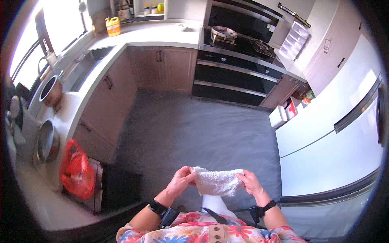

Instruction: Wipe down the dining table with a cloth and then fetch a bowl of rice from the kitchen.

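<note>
A white textured cloth is stretched between my two hands in front of my body. Its left end is pinched by my left hand, thumb on top. At the opposite end, my right hand grips the corner with thumb and fingers. The cloth looks folded over, and its lower edge hangs free above the grey floor. Below it, a white object shows in part; I cannot tell what it is. Each wrist wears a black band with a small device.
A red plastic bag hangs at the left counter's edge. On that counter stand a pot and a metal basin near the sink. A yellow jug and the stove are ahead. At right is a white refrigerator.
</note>
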Available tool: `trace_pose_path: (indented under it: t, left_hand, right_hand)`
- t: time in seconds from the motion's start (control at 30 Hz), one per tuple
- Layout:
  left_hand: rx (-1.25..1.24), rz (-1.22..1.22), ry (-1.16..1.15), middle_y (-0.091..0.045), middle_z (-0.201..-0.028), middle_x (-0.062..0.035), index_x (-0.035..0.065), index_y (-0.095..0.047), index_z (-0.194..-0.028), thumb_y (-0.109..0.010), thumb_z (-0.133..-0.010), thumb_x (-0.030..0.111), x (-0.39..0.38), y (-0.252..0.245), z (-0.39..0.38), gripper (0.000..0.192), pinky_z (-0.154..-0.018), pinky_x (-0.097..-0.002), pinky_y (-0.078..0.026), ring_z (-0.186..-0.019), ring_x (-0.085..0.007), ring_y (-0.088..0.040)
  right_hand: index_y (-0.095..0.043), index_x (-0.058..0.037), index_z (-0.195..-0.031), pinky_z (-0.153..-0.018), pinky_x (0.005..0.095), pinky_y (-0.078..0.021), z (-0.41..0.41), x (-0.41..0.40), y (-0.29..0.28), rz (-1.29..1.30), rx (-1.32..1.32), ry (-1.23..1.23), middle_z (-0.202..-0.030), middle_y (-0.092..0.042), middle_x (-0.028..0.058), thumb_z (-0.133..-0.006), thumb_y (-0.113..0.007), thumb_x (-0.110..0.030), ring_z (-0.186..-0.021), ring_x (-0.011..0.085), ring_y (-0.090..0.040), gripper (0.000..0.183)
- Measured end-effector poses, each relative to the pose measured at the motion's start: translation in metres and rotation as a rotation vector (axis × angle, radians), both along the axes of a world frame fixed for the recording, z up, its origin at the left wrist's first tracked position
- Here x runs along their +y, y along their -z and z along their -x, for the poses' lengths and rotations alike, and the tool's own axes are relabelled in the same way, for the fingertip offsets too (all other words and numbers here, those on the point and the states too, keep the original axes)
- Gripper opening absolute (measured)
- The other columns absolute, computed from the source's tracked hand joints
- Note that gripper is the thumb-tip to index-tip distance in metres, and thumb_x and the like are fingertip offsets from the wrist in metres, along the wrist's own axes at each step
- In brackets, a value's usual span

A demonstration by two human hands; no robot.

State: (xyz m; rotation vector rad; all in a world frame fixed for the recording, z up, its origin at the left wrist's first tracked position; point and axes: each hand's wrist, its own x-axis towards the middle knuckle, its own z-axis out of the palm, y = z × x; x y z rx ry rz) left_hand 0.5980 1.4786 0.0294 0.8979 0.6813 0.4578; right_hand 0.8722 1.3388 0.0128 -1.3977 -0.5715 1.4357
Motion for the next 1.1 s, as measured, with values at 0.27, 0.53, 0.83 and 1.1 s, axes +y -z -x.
trace_pose_path:
  t: [0.27, 0.53, 0.83, 1.1]
  left_hand:
    - [0.187, 0.071, -0.09, -0.062, -0.092, -0.0114, 0.0036, -0.049, -0.108, -0.054, -0.087, 0.013, 0.148, 0.016, -0.079, 0.024, -0.07, -0.0317, -0.051, -0.079, -0.0222, -0.063]
    - [0.237, 0.083, -0.41, -0.064, -0.086, -0.0096, 0.0035, -0.054, -0.102, -0.055, -0.084, 0.009, 0.283, 0.024, -0.07, 0.018, -0.065, -0.0282, -0.051, -0.075, -0.0193, -0.064]
    - [0.347, -0.079, -0.474, -0.063, -0.084, -0.008, 0.0009, -0.053, -0.104, -0.051, -0.084, 0.01, 0.545, 0.01, -0.081, 0.022, -0.063, -0.0286, -0.05, -0.072, -0.0182, -0.063]
    - [0.222, -0.269, -0.408, -0.063, -0.087, -0.0092, -0.0006, -0.05, -0.112, -0.052, -0.086, 0.012, 0.762, -0.049, -0.188, 0.029, -0.066, -0.0281, -0.05, -0.076, -0.0186, -0.063]
  right_hand:
    - [-0.055, -0.0031, -0.11, -0.078, 0.0302, -0.0485, -0.11, 0.192, 0.025, 0.06, 0.211, 0.052, -0.098, -0.061, 0.0038, -0.087, -0.054, -0.011, -0.089, 0.0147, -0.059, 0.024]
    - [-0.058, -0.0037, -0.103, -0.07, 0.0283, -0.0485, -0.204, 0.413, 0.013, 0.005, 0.096, 0.009, -0.089, -0.061, 0.0017, -0.086, -0.056, -0.011, -0.077, 0.0124, -0.059, 0.018]
    - [-0.057, -0.0019, -0.106, -0.076, 0.0286, -0.049, -0.261, 0.631, -0.031, -0.203, 0.123, 0.167, -0.097, -0.062, 0.0048, -0.086, -0.055, -0.009, -0.086, 0.0146, -0.06, 0.021]
    - [-0.057, -0.0037, -0.103, -0.073, 0.0258, -0.0471, -0.286, 0.833, -0.097, -0.459, 0.024, 0.121, -0.091, -0.059, 0.0018, -0.087, -0.054, -0.01, -0.081, 0.0112, -0.057, 0.018]
